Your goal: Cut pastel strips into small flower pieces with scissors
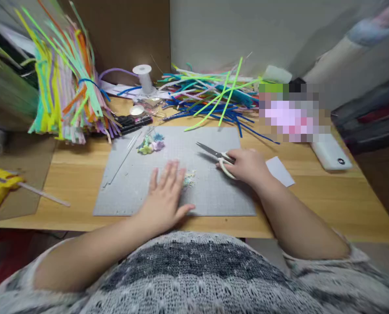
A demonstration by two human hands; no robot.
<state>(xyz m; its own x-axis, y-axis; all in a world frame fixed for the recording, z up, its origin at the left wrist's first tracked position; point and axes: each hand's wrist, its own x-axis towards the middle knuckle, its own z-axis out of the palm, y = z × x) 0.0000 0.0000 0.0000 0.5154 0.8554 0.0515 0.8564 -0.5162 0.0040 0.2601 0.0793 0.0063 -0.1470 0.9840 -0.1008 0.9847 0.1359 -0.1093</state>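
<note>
My left hand (165,196) lies flat with fingers spread over the grey cutting mat (214,200). Just right of its fingers is a small pile of pale clippings (189,179), partly hidden by the hand. My right hand (247,165) grips white-handled scissors (219,155) by the handles, near the mat's right side. Their dark blades point to the upper left, slightly parted. Beyond my left hand sits a little cluster of fuzzy flower-like pieces (151,145) in yellow-green, blue and lilac. Clear thin sticks (125,157) rest along the mat's left edge.
A tied bundle of pipe cleaners (63,87) stands back left; loose pipe cleaners (210,96) spread along the back beside a white spool (144,78). At far left lies a yellow glue gun (1,185). A white device (331,152) and white card (280,171) are at right.
</note>
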